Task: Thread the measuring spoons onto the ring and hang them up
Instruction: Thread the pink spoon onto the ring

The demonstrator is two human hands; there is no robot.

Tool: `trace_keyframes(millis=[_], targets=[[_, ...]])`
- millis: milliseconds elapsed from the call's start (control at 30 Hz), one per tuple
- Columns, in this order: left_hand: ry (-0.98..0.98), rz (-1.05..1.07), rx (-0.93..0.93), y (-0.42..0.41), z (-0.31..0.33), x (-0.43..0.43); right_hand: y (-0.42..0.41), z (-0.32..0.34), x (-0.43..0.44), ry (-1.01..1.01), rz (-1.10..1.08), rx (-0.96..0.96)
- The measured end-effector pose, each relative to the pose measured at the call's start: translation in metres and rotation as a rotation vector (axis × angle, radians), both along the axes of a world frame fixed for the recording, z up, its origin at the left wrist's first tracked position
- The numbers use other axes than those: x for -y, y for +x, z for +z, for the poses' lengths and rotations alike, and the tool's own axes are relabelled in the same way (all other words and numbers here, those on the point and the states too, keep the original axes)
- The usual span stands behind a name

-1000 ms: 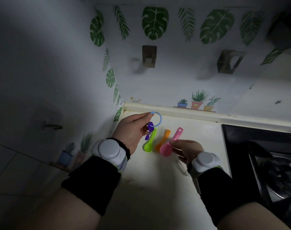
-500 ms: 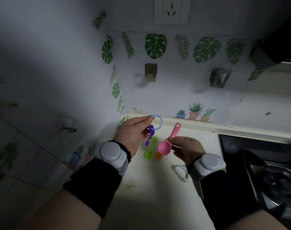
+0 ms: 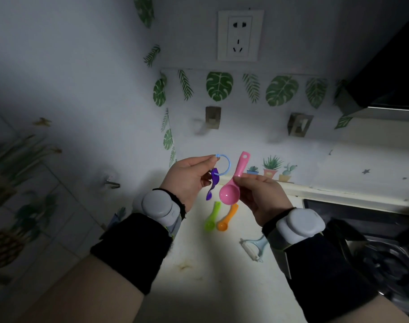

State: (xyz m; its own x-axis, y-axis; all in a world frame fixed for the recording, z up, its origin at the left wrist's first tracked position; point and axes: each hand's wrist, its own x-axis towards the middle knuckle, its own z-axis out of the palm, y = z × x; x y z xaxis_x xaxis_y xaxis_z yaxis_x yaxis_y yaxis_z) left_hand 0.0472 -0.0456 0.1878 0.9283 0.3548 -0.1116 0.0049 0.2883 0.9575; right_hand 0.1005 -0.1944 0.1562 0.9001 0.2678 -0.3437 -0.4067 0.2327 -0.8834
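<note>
The left hand [image 3: 187, 180] pinches a blue ring [image 3: 225, 164] above the counter [image 3: 210, 264], a purple spoon [image 3: 213, 183] dangling from it. Just beside it, the right hand [image 3: 261, 197] holds a pink spoon [image 3: 234, 185] by its neck, handle tilted up. Green [image 3: 211, 217] and orange [image 3: 227, 219] spoons lie side by side below, a peeler [image 3: 254, 249] near the right wrist. Two hooks [image 3: 213, 117] sit on the wall.
</note>
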Motion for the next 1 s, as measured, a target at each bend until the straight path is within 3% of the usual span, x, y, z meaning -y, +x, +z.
trace_keyframes(millis=[667,1000], targets=[[0.147,-0.010,0.164,-0.019,0.070,0.006,-0.043,0.091,0.007,0.002,0.046,0.488],[0.174,0.024,0.222,-0.025,0.101,0.009,-0.051,0.124,0.006,0.073,0.098,0.577]])
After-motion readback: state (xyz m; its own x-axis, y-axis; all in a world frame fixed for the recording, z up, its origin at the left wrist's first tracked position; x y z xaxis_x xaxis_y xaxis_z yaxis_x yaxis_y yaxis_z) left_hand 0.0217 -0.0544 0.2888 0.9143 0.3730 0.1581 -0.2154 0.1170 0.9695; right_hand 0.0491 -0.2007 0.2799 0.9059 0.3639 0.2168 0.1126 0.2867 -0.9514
